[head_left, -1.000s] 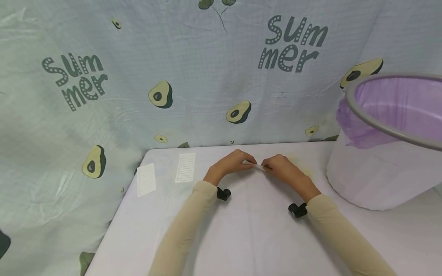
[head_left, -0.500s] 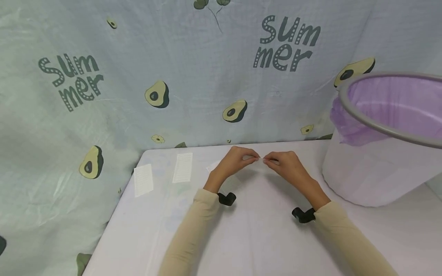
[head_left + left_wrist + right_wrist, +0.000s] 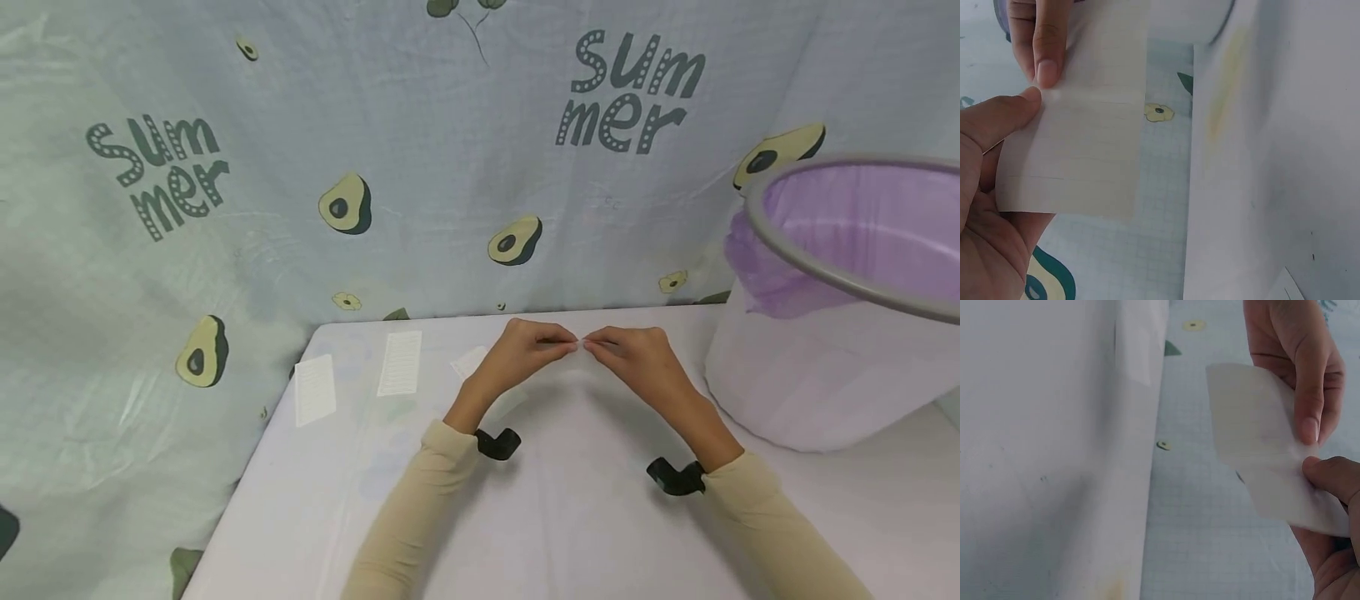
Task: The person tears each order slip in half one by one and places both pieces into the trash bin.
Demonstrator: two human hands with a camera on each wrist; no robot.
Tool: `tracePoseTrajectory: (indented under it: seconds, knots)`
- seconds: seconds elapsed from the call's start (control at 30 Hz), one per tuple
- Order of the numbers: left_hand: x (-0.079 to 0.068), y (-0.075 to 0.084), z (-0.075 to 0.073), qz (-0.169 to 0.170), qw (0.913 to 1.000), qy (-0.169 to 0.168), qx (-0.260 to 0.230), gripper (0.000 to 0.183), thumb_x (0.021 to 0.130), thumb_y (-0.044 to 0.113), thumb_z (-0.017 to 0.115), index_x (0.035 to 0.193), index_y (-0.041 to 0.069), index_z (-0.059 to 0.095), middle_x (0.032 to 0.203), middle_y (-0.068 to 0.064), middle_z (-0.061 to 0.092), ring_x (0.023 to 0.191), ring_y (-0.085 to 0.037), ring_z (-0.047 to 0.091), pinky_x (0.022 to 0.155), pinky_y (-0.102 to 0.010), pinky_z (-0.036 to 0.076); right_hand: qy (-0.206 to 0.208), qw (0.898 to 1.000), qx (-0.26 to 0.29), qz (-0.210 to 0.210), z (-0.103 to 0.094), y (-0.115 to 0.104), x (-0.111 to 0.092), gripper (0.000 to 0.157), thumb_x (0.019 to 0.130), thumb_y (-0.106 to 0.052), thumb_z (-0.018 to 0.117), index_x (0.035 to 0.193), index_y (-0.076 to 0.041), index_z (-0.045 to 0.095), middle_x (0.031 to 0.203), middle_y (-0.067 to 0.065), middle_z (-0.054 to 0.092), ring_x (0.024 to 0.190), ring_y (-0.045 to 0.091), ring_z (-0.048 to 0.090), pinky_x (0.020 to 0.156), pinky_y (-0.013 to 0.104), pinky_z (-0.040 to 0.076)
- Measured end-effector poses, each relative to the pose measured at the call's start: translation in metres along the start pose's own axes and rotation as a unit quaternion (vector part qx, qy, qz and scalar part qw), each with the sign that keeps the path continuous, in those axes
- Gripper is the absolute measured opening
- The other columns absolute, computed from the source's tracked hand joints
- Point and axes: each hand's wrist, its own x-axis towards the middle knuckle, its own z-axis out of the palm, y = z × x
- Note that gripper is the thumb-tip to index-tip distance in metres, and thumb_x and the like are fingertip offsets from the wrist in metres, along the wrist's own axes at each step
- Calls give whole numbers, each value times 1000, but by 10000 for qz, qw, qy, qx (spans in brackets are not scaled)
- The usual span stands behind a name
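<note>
A small sheet of lined paper (image 3: 1094,150) is stretched between my two hands above the far part of the table. My left hand (image 3: 521,354) pinches it between thumb and fingers. Close beside it, my right hand (image 3: 637,358) pinches the same edge, the fingertips of both hands nearly meeting. In the right wrist view the paper (image 3: 1254,419) shows a crease across its middle and a step in its lower edge, perhaps a tear. From the head view the sheet is edge-on and barely visible between the fingertips.
Two lined paper sheets, one at the left edge (image 3: 315,390) and another (image 3: 400,363) beside it, lie on the white table (image 3: 585,517). A third paper (image 3: 468,362) is partly behind my left arm. At right stands a white bin (image 3: 780,375) with a purple liner (image 3: 780,292).
Both hands have risen off the table and shifted slightly right, turning so the paper is edge-on to the head view. The paper behind my left arm has come into sight.
</note>
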Motion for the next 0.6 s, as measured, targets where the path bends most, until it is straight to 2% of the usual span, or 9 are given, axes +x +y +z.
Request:
tracePoseTrajectory:
  seconds: [0.23,0.47,0.6]
  knots:
    - [-1,11,0,119,9998,127,50,11,96,11,72,103,6,79,99,-4,78,90,-6,72,79,-16,55,84,9999,3,70,-8,-5,-3,10,89,-10,79,98,-5,80,88,6,78,69,19,72,58,34,56]
    - [0,20,-1,332,9987,336,178,12,96,13,72,101,6,80,96,-4,78,89,-6,72,79,-15,54,244,9997,61,0,-15,-12,-3,10,87,-8,80,97,-5,80,88,5,78,75,20,74,64,38,60]
    - [0,24,-2,456,9978,442,168,12,95,13,73,101,5,80,96,-4,78,89,-7,73,79,-14,55,364,9992,137,-59,-20,-16,0,10,86,-8,81,96,-7,80,87,4,78,72,18,74,62,37,59]
